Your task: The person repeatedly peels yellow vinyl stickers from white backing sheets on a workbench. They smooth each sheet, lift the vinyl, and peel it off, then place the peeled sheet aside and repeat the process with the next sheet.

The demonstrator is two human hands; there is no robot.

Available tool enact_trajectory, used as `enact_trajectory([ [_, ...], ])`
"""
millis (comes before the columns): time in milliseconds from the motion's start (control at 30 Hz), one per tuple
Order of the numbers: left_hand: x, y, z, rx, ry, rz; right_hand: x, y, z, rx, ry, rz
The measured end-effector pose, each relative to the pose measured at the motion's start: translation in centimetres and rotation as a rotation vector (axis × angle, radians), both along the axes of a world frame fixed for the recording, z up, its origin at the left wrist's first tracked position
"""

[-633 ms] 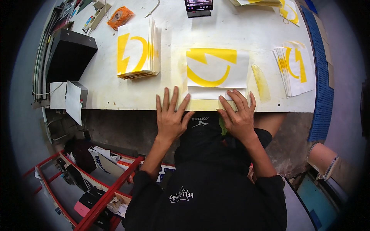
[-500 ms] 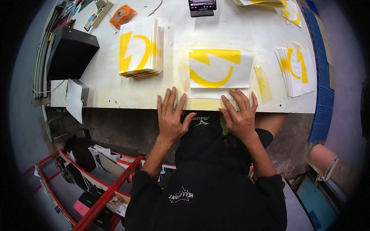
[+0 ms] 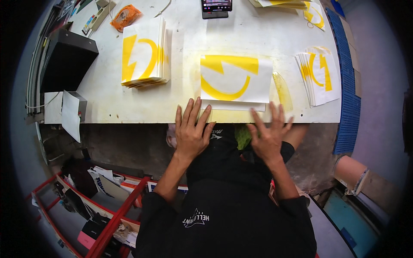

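Note:
A folded white paper (image 3: 237,79) with a yellow print lies on the table in front of me. A plain white strip (image 3: 234,105) shows along its near edge. My left hand (image 3: 190,131) rests with outstretched fingers at the table edge, its fingertips by the paper's lower left corner. Over the lower right corner is my right hand (image 3: 269,134), fingers spread and slightly blurred, holding nothing. Whether its fingertips touch the paper I cannot tell. Just right of the paper lies a flat, see-through yellow curved piece (image 3: 282,91).
A thick stack of folded printed papers (image 3: 143,56) stands to the left, and a fanned pile (image 3: 319,77) lies to the right. Farther off are a phone (image 3: 216,7), an orange bag (image 3: 125,18) and more papers (image 3: 282,3). A black box (image 3: 69,60) sits at the left.
Relative to the paper, both hands have shifted right. The right hand's fingers have moved from the near edge's middle to the right corner and spread apart. The whole view has shifted slightly.

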State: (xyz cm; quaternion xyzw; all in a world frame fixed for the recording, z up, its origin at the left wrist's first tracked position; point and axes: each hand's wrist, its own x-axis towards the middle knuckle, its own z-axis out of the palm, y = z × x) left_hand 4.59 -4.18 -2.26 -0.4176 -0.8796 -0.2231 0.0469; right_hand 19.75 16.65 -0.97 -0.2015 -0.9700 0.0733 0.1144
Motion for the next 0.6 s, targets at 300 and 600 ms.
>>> enact_trajectory([
  [300, 1.9, 1.7, 0.6, 0.075, -0.036, 0.006, -0.9, -3.4, 1.1, -0.297, 0.349, 0.335],
  [600, 1.2, 1.8, 0.3, 0.107, -0.092, -0.107, -10.4, 0.6, 1.6, -0.009, -0.004, 0.357],
])
